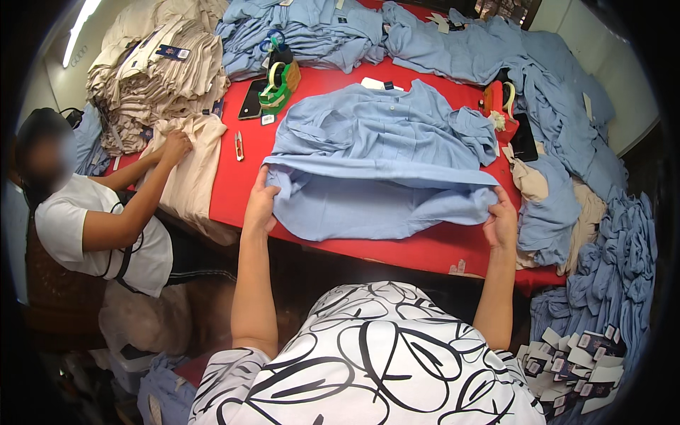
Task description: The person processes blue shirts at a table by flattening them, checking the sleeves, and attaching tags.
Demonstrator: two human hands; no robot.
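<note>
A light blue button-front shirt (368,134) lies spread on the red table (319,81), its collar toward the far side. At the near end, its hem is lifted a little, so the inside of the back panel shows below the front edge. My left hand (261,202) pinches the hem at the left corner. The right corner is gripped by my right hand (501,218), thumb against the cloth. Left of the shirt lie small thread snips (239,146), a black phone (252,99) and a green tape dispenser (280,86).
A co-worker (106,212) at the left handles a beige garment (188,163). Beige stacks (159,78) and blue shirt piles (304,35) line the back. More blue garments (567,92) edge the right side, with tagged ones (577,368) at lower right. Another phone (523,138) lies right.
</note>
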